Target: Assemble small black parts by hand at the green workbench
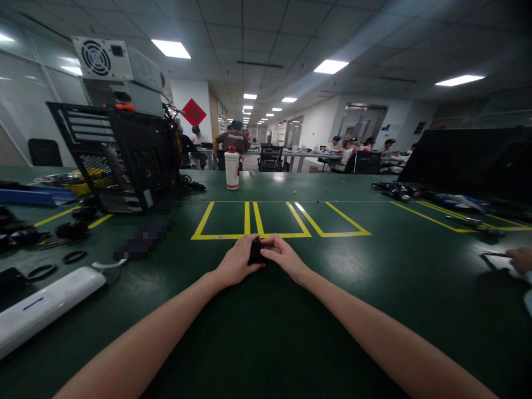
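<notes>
Between my hands, low over the green table, is a small black object [256, 252]; fingers cover much of it and its kind does not show. My left hand [239, 259] is closed around its left side, the thumb along the near edge. From the right, my right hand [284, 256] grips it with thumb and fingertips. Both hands are just short of the yellow tape rectangles [249, 237] marked on the tabletop.
A white and red tumbler [231, 169] stands beyond the tape. To the left are an open black computer case [124, 155] with power supplies [120, 61] on top, and a white power strip [50, 307]. Another person's hand [521, 259] holds a thin tool at the right edge.
</notes>
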Motion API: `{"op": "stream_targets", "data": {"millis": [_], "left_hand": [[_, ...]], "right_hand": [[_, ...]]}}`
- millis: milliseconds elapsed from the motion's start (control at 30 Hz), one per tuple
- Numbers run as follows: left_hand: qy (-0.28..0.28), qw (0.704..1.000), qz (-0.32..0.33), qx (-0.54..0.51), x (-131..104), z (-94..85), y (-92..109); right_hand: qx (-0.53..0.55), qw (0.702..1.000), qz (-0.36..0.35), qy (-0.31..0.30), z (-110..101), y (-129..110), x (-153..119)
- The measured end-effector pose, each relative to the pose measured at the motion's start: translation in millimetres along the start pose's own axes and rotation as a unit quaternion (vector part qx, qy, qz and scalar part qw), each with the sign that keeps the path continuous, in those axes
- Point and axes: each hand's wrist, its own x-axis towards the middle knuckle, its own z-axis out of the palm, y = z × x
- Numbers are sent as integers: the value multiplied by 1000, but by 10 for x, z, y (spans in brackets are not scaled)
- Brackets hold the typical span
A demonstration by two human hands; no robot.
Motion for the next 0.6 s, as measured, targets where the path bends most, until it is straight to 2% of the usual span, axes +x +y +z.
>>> {"op": "stream_targets", "data": {"millis": [200, 300, 433, 600], "left_hand": [[0, 1000, 0, -1, 2, 7, 0], [1, 1000, 0, 0, 1, 5, 5], [-1, 1000, 4, -7, -3, 2, 7], [1, 1000, 5, -7, -1, 10, 1]], "right_hand": [[-29, 999, 7, 25, 3, 4, 34], [-24, 999, 24, -2, -19, -8, 16], [9, 999, 13, -35, -32, -45, -24], [-7, 1000, -10, -7, -16, -25, 4]]}}
